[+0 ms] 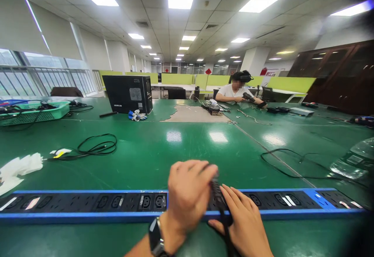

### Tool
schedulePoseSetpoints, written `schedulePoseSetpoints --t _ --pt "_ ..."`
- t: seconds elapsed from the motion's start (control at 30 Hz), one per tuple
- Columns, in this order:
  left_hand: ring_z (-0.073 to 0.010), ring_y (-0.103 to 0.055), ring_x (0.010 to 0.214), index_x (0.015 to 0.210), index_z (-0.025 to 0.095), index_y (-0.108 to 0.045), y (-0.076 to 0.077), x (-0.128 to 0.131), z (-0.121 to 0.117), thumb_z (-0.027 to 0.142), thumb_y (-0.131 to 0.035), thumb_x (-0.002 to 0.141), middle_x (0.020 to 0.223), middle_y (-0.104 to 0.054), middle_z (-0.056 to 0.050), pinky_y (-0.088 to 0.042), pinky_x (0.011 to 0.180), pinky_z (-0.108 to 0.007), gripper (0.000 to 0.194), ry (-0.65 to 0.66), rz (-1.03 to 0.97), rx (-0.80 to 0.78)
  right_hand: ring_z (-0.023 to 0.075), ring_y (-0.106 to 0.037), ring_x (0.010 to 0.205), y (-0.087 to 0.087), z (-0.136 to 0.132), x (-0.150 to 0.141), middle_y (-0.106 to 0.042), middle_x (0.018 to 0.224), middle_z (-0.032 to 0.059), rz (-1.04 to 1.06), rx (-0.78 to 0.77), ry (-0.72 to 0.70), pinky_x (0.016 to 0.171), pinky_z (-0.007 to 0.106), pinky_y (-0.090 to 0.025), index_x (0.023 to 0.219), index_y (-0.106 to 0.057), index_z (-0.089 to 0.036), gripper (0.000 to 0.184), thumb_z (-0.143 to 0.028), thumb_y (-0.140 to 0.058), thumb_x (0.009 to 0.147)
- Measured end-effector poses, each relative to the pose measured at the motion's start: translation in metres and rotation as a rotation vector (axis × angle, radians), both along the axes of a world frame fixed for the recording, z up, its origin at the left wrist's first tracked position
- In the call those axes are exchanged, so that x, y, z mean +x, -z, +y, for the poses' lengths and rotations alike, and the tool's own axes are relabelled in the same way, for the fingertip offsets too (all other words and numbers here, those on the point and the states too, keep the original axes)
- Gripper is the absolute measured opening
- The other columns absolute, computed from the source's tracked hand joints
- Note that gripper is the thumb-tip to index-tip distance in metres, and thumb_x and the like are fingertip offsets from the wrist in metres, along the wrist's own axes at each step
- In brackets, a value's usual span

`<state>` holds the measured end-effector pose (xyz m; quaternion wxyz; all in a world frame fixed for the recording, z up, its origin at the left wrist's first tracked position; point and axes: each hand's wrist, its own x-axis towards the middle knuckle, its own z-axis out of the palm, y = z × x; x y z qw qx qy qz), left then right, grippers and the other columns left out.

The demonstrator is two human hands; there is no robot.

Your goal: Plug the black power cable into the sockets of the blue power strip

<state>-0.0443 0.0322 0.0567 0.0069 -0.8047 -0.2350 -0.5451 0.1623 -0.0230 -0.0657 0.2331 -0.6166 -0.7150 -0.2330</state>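
Note:
A long blue-and-black power strip lies across the green table in front of me, with rows of sockets along its top. My left hand, wearing a dark wristwatch, is closed around a black plug above the middle of the strip. Its ribbed neck leads into a black cord that runs down towards me between my hands. Whether the plug sits in a socket is hidden by my fingers. My right hand grips the strip just right of the plug, thumb at the near side and fingers across the top.
Coiled black cable and crumpled white material lie left. A clear plastic bottle and loose cable are right. Farther back are a black computer case, gloves, a green basket and a seated person.

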Motion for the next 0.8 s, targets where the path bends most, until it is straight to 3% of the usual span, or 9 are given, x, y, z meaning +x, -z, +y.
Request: schedulePoseSetpoints --t 0.07,0.2,0.3,0.37,0.63,0.8 --pt "-0.0202 -0.060 0.107 0.121 0.022 -0.060 -0.001 -0.030 0.006 0.010 -0.047 0.091 0.115 -0.070 -0.006 -0.040 0.092 -0.037 0.035 -0.054 -0.026 -0.057 0.0316 -0.053 0.118 -0.001 0.000 -0.001 -0.062 0.131 0.0102 0.023 -0.009 -0.002 0.096 0.043 -0.037 0.135 -0.048 -0.019 0.082 -0.061 -0.069 0.069" --pt "-0.0201 -0.065 0.097 0.117 0.025 -0.065 0.034 -0.083 0.007 0.015 -0.056 0.088 0.105 -0.073 -0.003 -0.047 0.084 -0.032 0.031 -0.132 0.020 -0.319 0.0323 -0.053 0.119 0.000 0.000 -0.003 -0.061 0.131 0.0098 0.057 -0.023 0.018 0.096 0.044 -0.037 0.134 -0.048 -0.020 0.082 -0.060 -0.071 0.066" --pt "-0.0201 -0.067 0.089 0.115 0.027 -0.068 0.056 -0.097 0.001 0.016 -0.054 0.087 0.099 -0.074 -0.002 -0.050 0.079 -0.031 0.032 -0.090 0.118 -0.520 0.0323 -0.052 0.120 0.001 0.000 -0.003 -0.061 0.132 0.0097 0.062 -0.040 0.028 0.097 0.045 -0.037 0.134 -0.048 -0.020 0.083 -0.061 -0.072 0.066" --pt "-0.0205 -0.067 0.090 0.114 0.026 -0.068 0.061 -0.097 -0.001 0.015 -0.053 0.086 0.099 -0.074 -0.003 -0.051 0.080 -0.032 0.034 -0.064 0.159 -0.585 0.0326 -0.052 0.120 0.001 0.000 -0.003 -0.061 0.132 0.0100 0.068 -0.053 0.033 0.097 0.045 -0.037 0.134 -0.048 -0.021 0.082 -0.061 -0.070 0.067" --pt "-0.0209 -0.065 0.094 0.116 0.024 -0.066 0.059 -0.086 0.003 0.008 -0.048 0.084 0.104 -0.073 -0.004 -0.051 0.082 -0.037 0.040 -0.051 0.258 -0.495 0.0332 -0.054 0.119 0.002 0.000 -0.003 -0.061 0.131 0.0110 0.047 -0.048 0.025 0.096 0.047 -0.038 0.135 -0.047 -0.021 0.079 -0.060 -0.068 0.070" --pt "-0.0228 -0.063 0.096 0.115 0.024 -0.065 0.064 -0.084 -0.002 0.006 -0.051 0.083 0.105 -0.072 -0.005 -0.049 0.082 -0.040 0.040 -0.031 0.344 -0.305 0.0336 -0.054 0.118 0.003 0.001 0.000 -0.061 0.131 0.0120 0.037 -0.050 0.023 0.096 0.048 -0.039 0.136 -0.047 -0.021 0.080 -0.063 -0.067 0.070"
